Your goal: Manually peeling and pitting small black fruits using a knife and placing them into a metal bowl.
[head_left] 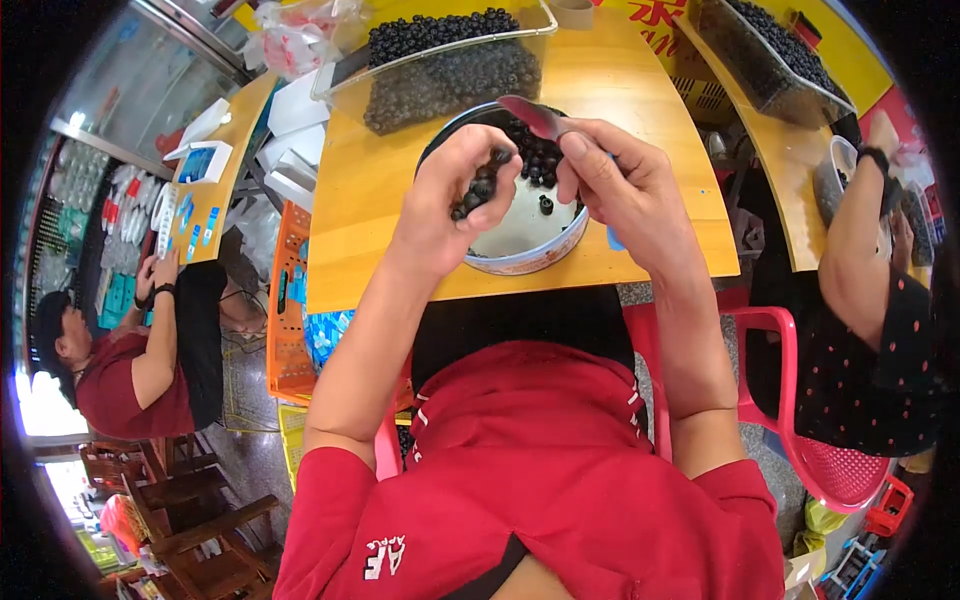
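My left hand [455,195] is curled over the bowl with several small dark round berries [483,185] in its fingers and palm. In my right hand [630,180] is a small flat tool [530,115] with a rounded, purple-stained blade pointing left; whether it is a knife or a spoon I cannot tell. A bit of blue [614,238] shows under that hand, possibly its handle. Below both hands stands a round white bowl [525,262]. More dark berries [537,160] lie at its far right side, and a single berry [546,205] rests apart on the pale bottom.
A clear plastic bin [455,85] heaped with dark berries stands at the table's far side. An orange crate [290,310] is left of the table [640,90]. One person [135,370] works at the left, another [860,300] at the right near a similar bin [780,65].
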A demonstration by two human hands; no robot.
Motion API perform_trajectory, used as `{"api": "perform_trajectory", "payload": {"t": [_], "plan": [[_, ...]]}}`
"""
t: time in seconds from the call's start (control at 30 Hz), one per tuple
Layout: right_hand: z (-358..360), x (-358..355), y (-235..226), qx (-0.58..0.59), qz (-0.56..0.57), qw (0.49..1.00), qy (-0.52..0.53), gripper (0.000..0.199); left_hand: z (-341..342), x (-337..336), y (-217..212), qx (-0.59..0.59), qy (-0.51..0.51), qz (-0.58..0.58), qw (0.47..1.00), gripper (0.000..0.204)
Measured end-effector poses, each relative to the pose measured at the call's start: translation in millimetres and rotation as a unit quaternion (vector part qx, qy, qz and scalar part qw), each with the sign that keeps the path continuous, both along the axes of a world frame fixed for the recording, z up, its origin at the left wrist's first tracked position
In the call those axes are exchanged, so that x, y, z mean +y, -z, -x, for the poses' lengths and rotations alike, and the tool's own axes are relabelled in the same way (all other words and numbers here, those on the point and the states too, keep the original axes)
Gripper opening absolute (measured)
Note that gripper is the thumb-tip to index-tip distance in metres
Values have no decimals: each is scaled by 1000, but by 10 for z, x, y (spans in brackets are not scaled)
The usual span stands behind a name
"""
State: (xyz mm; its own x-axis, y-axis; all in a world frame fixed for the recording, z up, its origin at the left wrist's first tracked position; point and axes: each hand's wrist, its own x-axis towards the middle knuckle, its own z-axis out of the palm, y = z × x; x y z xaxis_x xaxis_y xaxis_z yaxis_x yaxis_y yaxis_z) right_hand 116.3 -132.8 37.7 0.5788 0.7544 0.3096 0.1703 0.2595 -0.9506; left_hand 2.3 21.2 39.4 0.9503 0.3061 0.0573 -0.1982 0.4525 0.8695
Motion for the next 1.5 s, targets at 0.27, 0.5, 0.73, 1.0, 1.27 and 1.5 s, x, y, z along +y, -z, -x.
{"api": "perform_trajectory", "payload": {"t": [0.27, 0.5, 0.73, 1.0, 1.27, 1.5], "plan": [[-96, -52, -50, 52, 2, 998, 24, 26, -379, 213, 245, 123, 67, -447, 883, 14], [-116, -93, -80, 75, 2, 997, 25, 26, -473, 148, 295, 158, 150, -756, 617, 18], [-209, 11, 116, 22, 33, 997, 62, 30, -276, 219, 184, 107, 60, -494, 861, 16], [-103, 106, 135, 26, 27, 996, 76, 28, -124, -19, 130, 4, -76, -478, 875, 17], [-74, -1, 18, 96, 28, 995, 16, 33, -53, -59, 112, 46, 32, -212, 976, 20], [-59, 37, 53, 89, 14, 995, 41, 31, -66, -154, 136, -24, -79, -428, 900, 28]]}}
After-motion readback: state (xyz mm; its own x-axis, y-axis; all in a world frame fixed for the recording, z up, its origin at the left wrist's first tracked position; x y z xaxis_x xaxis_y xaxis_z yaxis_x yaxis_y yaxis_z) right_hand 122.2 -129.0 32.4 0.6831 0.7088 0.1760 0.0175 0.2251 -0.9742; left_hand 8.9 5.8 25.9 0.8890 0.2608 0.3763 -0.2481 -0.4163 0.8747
